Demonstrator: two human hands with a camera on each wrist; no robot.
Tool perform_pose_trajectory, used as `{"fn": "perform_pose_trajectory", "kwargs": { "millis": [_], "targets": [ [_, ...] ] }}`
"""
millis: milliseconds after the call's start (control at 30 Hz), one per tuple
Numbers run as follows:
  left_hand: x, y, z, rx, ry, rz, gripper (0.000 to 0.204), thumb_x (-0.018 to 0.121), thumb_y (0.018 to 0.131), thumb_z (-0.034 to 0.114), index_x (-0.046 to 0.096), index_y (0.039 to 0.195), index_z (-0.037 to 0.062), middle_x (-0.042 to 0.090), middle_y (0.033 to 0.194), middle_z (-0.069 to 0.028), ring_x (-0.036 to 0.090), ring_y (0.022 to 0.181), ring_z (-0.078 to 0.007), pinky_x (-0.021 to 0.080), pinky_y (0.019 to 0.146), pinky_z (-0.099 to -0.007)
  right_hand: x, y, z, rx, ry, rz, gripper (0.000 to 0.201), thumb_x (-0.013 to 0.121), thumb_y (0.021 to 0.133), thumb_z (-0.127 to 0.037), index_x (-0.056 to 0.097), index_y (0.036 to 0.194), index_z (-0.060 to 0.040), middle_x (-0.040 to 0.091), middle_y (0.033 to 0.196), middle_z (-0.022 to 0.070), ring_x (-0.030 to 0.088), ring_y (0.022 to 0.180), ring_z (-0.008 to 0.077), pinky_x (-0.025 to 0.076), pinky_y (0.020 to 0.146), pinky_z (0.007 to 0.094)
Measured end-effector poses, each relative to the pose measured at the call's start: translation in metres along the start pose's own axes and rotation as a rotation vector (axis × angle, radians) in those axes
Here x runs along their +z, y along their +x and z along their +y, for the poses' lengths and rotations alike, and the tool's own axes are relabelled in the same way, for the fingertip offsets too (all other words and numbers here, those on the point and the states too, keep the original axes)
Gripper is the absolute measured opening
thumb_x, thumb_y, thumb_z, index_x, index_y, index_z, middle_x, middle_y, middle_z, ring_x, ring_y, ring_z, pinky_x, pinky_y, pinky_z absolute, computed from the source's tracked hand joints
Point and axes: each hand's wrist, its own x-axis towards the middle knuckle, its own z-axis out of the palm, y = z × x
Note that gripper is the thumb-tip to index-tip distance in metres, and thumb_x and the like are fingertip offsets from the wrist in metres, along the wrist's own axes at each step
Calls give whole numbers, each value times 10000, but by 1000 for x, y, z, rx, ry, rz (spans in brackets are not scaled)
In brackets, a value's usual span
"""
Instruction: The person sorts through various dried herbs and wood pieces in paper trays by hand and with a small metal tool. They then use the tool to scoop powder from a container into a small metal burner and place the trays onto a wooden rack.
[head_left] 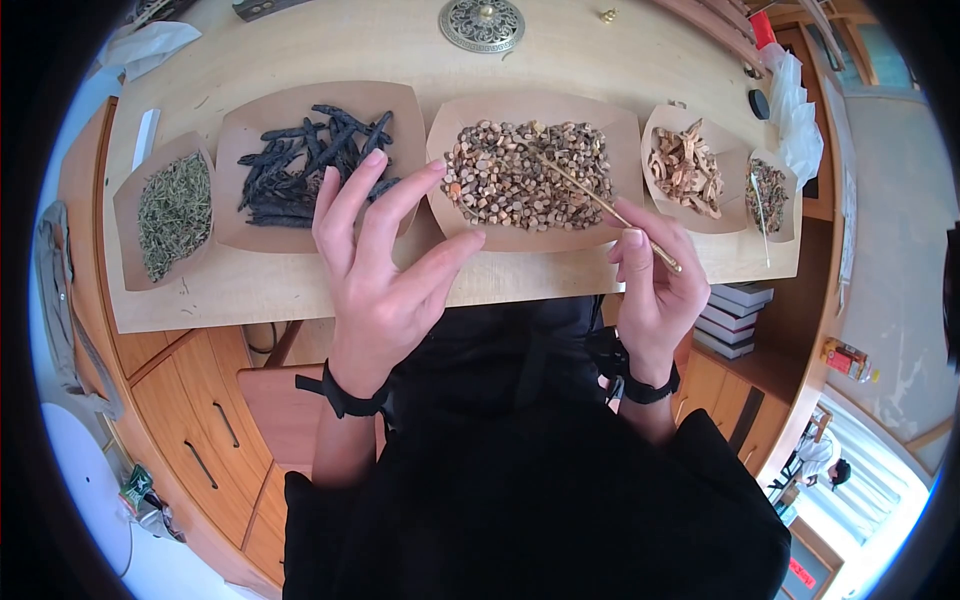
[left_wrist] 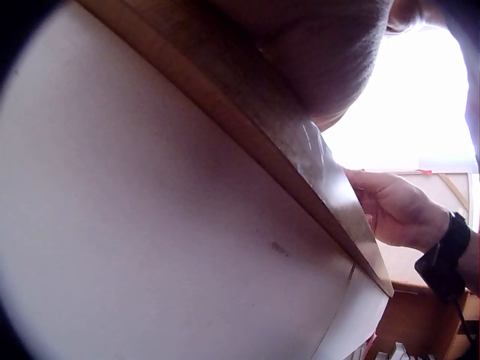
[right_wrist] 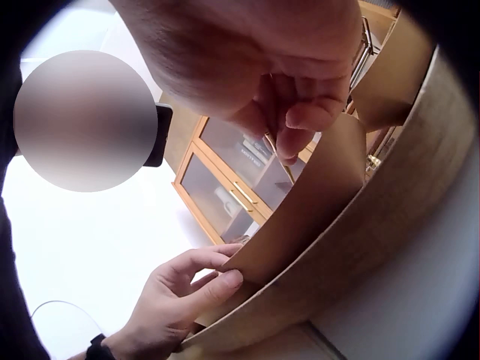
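Observation:
In the head view, the right hand (head_left: 660,285) pinches a thin brass-coloured stick (head_left: 590,195), its far end over the small chopped brown pieces (head_left: 525,180) in a paper tray (head_left: 620,140). The left hand (head_left: 380,270) has its fingers spread and slightly bent, near that tray's left edge and partly over the tray of dark strips (head_left: 300,160); it holds nothing visible. In the right wrist view, the right hand (right_wrist: 277,82) holds the stick (right_wrist: 283,161) above a tray's side wall (right_wrist: 300,202), and the left hand (right_wrist: 172,300) is at the tray's far end.
A tray of green dried herb (head_left: 175,215) stands at the left; trays of tan slices (head_left: 687,170) and mixed bits (head_left: 768,195) stand at the right, a thin stick lying across the latter. An ornate metal lid (head_left: 482,22) sits farther back. The table's front edge (head_left: 220,312) is near the body.

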Motion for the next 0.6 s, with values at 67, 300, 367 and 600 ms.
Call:
{"fn": "perform_pose_trajectory", "kwargs": {
  "millis": [67,300,367,600],
  "targets": [
    [0,0,0,0,-2,0,178,837,689,140,802,821,254,653,1303,-71,445,1350,-336,297,1163,-517,-2,-1,0,7,30,-29,207,650,936,22,727,1128,21,738,958,124,660,785,158,501,701,248],
    [-1,0,1,-16,-12,-10,191,832,683,122,804,827,245,652,1303,-72,445,1350,-338,297,1165,-522,-17,-9,5,-98,24,61,184,626,961,1,711,1116,51,711,984,147,638,740,144,495,643,244],
    [-1,1,1,-13,-7,-11,192,831,682,120,804,827,243,651,1307,-70,446,1349,-338,299,1164,-523,-18,-9,12,-121,20,119,179,624,964,1,703,1114,58,710,1011,152,642,746,149,498,629,239],
    [-1,0,1,-9,-8,-7,186,834,688,123,801,824,246,653,1304,-71,446,1350,-337,299,1163,-522,-18,-13,8,-175,-273,75,199,649,887,66,735,1061,23,724,964,160,708,860,253,552,772,324]
  ]
}}
